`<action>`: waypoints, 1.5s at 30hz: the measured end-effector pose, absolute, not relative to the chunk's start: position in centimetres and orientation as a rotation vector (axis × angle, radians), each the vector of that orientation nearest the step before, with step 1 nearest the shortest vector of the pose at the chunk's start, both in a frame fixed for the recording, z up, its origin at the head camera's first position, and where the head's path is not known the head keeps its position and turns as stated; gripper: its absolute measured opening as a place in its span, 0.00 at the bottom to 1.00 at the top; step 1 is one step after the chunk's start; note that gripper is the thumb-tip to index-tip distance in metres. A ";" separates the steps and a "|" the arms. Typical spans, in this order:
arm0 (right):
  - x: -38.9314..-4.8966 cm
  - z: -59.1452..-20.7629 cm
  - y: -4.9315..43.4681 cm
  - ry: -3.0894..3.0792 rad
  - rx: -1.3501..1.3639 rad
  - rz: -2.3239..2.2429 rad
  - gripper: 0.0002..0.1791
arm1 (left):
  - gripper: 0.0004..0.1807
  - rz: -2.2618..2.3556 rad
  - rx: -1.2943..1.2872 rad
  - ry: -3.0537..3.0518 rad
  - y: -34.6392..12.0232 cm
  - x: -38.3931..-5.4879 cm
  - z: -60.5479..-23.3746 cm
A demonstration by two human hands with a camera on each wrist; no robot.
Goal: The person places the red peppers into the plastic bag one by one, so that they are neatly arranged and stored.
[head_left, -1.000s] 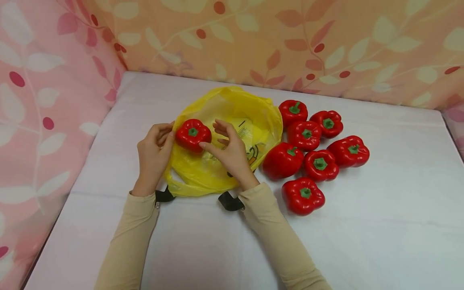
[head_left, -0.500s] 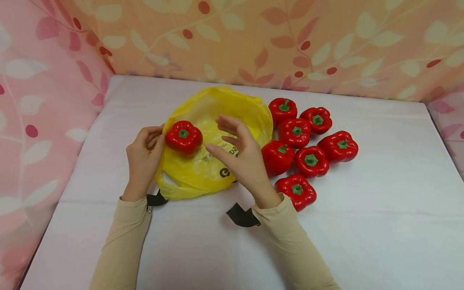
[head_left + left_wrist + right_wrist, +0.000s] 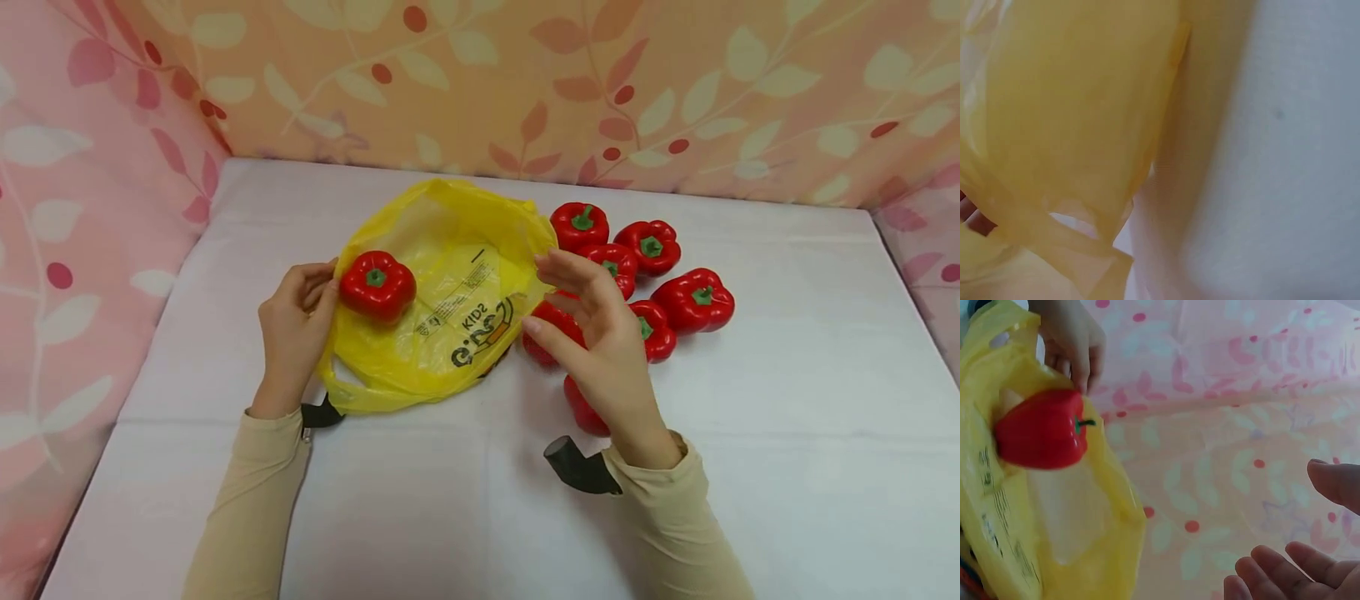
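A yellow plastic bag (image 3: pixel 438 367) lies spread on the table with its mouth facing up. One red bell pepper (image 3: pixel 378 287) with a green stem rests inside it, by the left rim. At that rim my left hand (image 3: pixel 296 333) pinches the bag's edge between thumb and fingers. Bag film (image 3: pixel 1072 94) fills much of the left wrist view, hiding most of the left hand. Over the bag's right side and the nearest loose peppers hovers my right hand (image 3: pixel 603 354), fingers spread and holding nothing. It partly covers a red pepper (image 3: pixel 585 408) beneath it.
Several more red bell peppers (image 3: pixel 693 302) sit in a cluster to the right of the bag. A white cloth (image 3: pixel 420 500) covers the table. Floral fabric (image 3: pixel 465 92) hangs along the back and left sides. A black device (image 3: pixel 581 467) is on the right wrist.
My right hand has drawn away from the pepper in the bag and moved right, over the loose peppers. The left hand keeps its hold on the rim. The head view has shifted slightly.
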State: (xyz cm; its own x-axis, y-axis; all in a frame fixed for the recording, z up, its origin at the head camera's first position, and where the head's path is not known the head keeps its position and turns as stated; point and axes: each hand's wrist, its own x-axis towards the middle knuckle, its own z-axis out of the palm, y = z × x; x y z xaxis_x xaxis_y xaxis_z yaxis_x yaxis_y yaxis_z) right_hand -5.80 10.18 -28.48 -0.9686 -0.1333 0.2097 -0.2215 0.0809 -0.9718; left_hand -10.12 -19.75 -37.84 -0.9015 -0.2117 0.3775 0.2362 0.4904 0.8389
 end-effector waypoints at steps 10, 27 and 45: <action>-5.4 -28.4 16.2 -2.266 0.257 1.899 0.28 | 0.12 -1.413 -0.004 -2.302 -19.8 -10.2 -37.8; -4.8 -33.8 21.6 -2.454 -0.059 1.408 0.26 | 0.12 -1.383 0.016 -2.317 -20.1 -9.9 -37.4; -4.9 -35.9 22.2 -2.895 -0.092 1.097 0.41 | 0.11 -1.397 -0.018 -2.329 -19.8 -9.8 -37.6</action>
State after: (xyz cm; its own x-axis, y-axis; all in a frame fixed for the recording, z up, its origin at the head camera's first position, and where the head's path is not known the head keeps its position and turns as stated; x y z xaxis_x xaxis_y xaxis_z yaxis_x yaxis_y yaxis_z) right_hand -4.86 22.16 -35.86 -0.9972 0.0715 0.0206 0.0399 0.7474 -0.6632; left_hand -9.80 -19.81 -37.58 -0.9107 -0.2014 0.3606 0.2234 0.4943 0.8401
